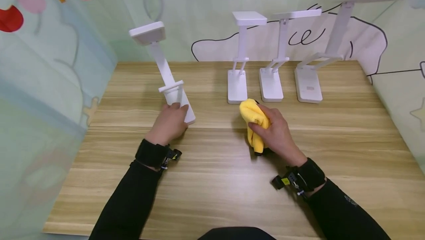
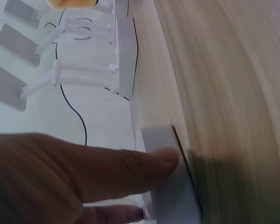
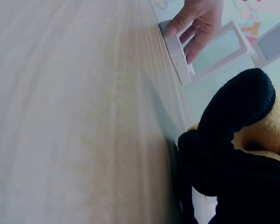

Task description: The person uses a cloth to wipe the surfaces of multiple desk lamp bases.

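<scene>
On the left of the table, my left hand [image 1: 169, 122] grips the base of a white desk lamp [image 1: 161, 63]. Its thumb presses the near end of the lamp's base [image 2: 164, 137] in the left wrist view, while the other fingers are partly hidden. The lamp stands turned at an angle, its head raised. My right hand [image 1: 278, 132] holds a bunched yellow cloth [image 1: 254, 114] between thumb and fingers, right of the table's middle. The cloth's black side [image 3: 242, 105] shows in the right wrist view, low over the tabletop.
Three more white desk lamps, a left one [image 1: 237, 85], a middle one [image 1: 271, 85] and a right one [image 1: 308, 85], stand along the back edge of the wooden table [image 1: 206, 181]. A printed curtain-like backdrop [image 1: 206, 11] hangs behind and at both sides.
</scene>
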Available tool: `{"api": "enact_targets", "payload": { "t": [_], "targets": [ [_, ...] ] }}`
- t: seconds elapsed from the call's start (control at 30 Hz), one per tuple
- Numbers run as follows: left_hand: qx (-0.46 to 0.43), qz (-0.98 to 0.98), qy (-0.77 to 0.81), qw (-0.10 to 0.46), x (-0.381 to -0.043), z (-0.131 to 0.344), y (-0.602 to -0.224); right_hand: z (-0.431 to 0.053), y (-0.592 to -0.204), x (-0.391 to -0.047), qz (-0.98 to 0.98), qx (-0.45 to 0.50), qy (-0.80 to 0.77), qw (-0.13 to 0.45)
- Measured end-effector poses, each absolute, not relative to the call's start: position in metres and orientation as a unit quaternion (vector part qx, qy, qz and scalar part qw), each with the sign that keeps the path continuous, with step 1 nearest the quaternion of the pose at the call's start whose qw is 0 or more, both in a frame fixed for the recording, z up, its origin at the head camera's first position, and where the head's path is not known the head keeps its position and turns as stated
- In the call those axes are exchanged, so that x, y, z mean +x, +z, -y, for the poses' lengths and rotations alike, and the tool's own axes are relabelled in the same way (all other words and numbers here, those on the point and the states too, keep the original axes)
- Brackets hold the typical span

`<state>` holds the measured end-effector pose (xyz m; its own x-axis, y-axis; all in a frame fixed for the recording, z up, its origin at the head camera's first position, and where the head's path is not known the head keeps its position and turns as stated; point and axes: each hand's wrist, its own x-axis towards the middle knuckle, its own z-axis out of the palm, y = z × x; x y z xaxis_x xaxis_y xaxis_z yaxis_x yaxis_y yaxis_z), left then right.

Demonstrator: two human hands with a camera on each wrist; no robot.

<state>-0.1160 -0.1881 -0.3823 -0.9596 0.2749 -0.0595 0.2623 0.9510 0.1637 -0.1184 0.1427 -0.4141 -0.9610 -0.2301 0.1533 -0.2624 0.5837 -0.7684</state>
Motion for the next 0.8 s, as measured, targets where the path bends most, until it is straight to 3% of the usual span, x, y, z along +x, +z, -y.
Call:
{"api": "enact_targets", "payload": {
  "t": [0.3, 0.8],
  "targets": [
    [0.168, -0.977, 0.126, 0.042, -0.119, 0.185, -0.386, -0.146, -0.414, -0.119, 0.898, 0.113, 0.425, 0.011],
    [0.207, -0.953, 0.128, 0.178, -0.111, 0.169, -0.378, -0.153, -0.413, -0.126, 0.898, 0.059, 0.436, 0.022]
  ]
}}
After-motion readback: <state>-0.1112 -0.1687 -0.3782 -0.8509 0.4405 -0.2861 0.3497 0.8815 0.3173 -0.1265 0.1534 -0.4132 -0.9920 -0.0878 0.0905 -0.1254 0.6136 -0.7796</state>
